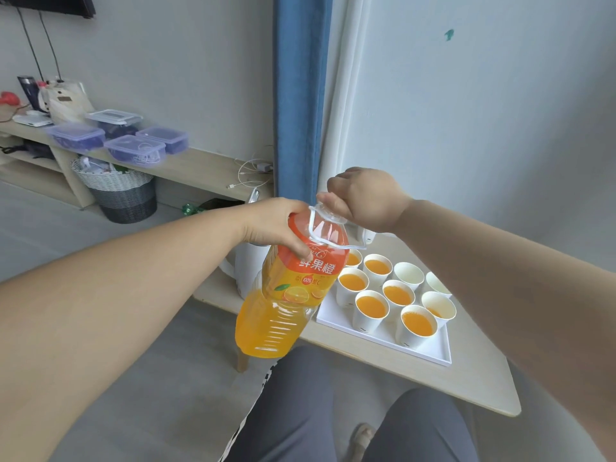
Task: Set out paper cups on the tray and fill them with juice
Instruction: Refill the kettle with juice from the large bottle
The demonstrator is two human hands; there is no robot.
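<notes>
Juice bottle (pixel 293 281) gripped at shoulder by left hand (pixel 276 225), steadied for a cap twist. Pinched its top with right fingers (pixel 333 205); tray (pixel 430 356) at four o'clock.

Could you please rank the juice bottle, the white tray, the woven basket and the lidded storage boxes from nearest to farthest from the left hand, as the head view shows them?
1. The juice bottle, gripped at its shoulder by the left hand.
2. The white tray, on the table to the lower right.
3. The woven basket and the lidded storage boxes, far left across the room; too close to call.
</notes>
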